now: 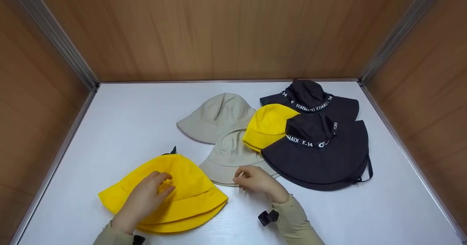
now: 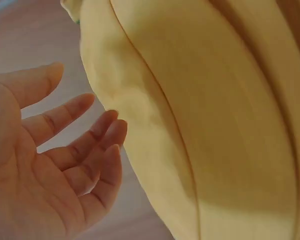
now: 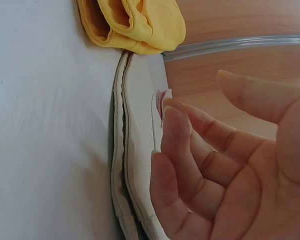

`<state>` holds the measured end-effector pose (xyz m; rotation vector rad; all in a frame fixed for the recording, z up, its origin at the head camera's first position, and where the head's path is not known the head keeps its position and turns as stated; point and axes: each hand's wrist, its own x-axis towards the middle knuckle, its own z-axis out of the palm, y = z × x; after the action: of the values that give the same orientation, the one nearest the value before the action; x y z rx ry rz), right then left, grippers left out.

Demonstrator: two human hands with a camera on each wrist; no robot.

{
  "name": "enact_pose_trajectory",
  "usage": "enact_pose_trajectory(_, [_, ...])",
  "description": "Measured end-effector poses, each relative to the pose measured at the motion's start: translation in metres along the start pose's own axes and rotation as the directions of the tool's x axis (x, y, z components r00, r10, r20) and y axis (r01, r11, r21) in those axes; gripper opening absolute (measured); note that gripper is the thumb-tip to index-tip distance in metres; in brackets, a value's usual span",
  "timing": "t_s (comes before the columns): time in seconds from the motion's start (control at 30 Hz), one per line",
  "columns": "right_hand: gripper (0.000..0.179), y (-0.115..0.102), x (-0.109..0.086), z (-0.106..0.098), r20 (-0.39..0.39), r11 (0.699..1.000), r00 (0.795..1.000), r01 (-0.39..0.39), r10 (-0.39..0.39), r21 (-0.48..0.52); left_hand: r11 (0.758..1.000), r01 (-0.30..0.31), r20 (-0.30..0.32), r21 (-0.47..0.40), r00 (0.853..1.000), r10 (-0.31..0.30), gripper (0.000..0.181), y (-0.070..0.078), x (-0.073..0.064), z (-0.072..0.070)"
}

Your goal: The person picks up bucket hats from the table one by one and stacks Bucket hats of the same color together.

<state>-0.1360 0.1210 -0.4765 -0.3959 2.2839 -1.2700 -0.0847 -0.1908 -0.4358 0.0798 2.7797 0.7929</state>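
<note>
My left hand [image 1: 147, 197] hovers over a yellow bucket hat [image 1: 186, 175], its fingers loosely bent and nothing in them. In the left wrist view the fingertips lie close beside the yellow cloth [image 2: 230, 125]; whether they touch it I cannot tell. Under that hat's brim a second yellow brim [image 1: 193, 221] shows. At the brim of the front beige bucket hat [image 1: 233, 152] is my right hand [image 1: 259, 181], fingers relaxed and holding nothing. The right wrist view shows two beige brim edges [image 3: 121, 150] close together beside those fingers.
Behind lies another beige hat [image 1: 215, 115]. A smaller yellow hat [image 1: 270, 124] overlaps the beige ones and is partly covered by a black wide-brimmed hat [image 1: 321, 164] with white lettering. Another black hat [image 1: 328, 102] sits at the back right. Wooden panels [image 1: 233, 30] enclose the white table [image 1: 127, 121].
</note>
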Motion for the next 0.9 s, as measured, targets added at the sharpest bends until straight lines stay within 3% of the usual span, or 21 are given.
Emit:
enact_pose_trajectory(0.23, [0.023,0.019,-0.017,-0.012,-0.082,0.992,0.996,-0.021,0.031,0.12,0.998,-0.027,0.016,-0.055,0.999,0.028,0.027,0.033,0.006,0.019])
enact_pose_trajectory(0.43, [0.03,0.042,-0.041,-0.028,-0.17,0.971,0.981,-0.052,0.093,0.233,0.996,-0.022,0.07,-0.086,0.997,0.028,0.03,0.043,0.012,0.029])
enact_pose_trajectory(0.57, [0.03,0.056,-0.051,-0.04,-0.275,0.939,0.947,-0.063,0.163,0.337,0.995,-0.041,0.073,-0.09,0.996,0.047,0.031,0.045,0.013,0.034])
enact_pose_trajectory(0.73, [0.021,0.07,-0.054,-0.049,-0.419,0.886,0.878,-0.01,0.23,0.464,0.994,-0.054,0.071,-0.095,0.996,0.061,0.031,0.048,0.014,0.037])
enact_pose_trajectory(0.8, [0.018,0.074,-0.055,-0.051,-0.445,0.862,0.859,0.007,0.254,0.507,0.993,-0.051,0.078,-0.105,0.995,0.06,0.032,0.051,0.015,0.037])
enact_pose_trajectory(0.9, [0.017,0.081,-0.055,-0.053,-0.446,0.828,0.847,0.014,0.288,0.561,0.992,-0.051,0.092,-0.119,0.994,0.062,0.032,0.056,0.017,0.036])
